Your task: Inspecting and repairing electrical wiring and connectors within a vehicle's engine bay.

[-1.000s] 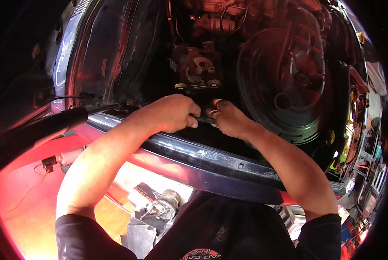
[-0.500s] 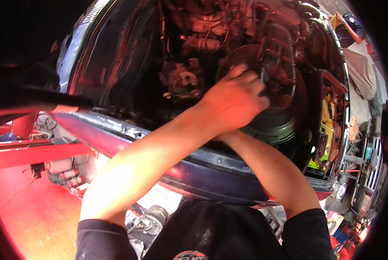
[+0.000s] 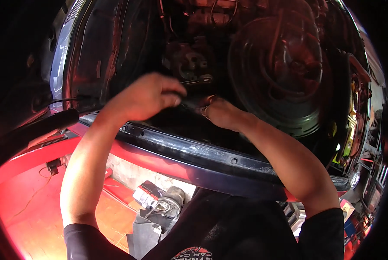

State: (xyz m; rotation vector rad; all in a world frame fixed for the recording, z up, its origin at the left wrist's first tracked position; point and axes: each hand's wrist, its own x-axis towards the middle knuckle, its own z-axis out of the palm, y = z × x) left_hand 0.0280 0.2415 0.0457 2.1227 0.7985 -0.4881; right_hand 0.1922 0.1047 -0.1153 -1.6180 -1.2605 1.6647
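Both arms reach over the front edge of an open car bay. My left hand (image 3: 148, 99), blurred at the fingers, is over the dark opening left of centre, with its fingers curled in a pinch. Facing it, my right hand (image 3: 222, 113) is closed, palm turned inward. A dark, blurred thing (image 3: 195, 103) lies between the hands at the right fingers; its kind cannot be made out. Just beyond is a thin shiny metal piece (image 3: 198, 81) with a rounded end. Behind that sits a metal mechanical part (image 3: 192, 60) in shadow.
A large round black housing (image 3: 285, 108) fills the bay's right side. The black crossmember (image 3: 194, 149) runs along the near edge. At left, a black tube (image 3: 42, 130) juts in above a red beam (image 3: 33, 162). Below stand a metal cylinder with wires (image 3: 170, 201) and a box (image 3: 147, 193).
My left hand has moved left and nearer, away from the round housing, uncrossing from my right arm. My right hand, hidden before, now shows. The view has shifted slightly.
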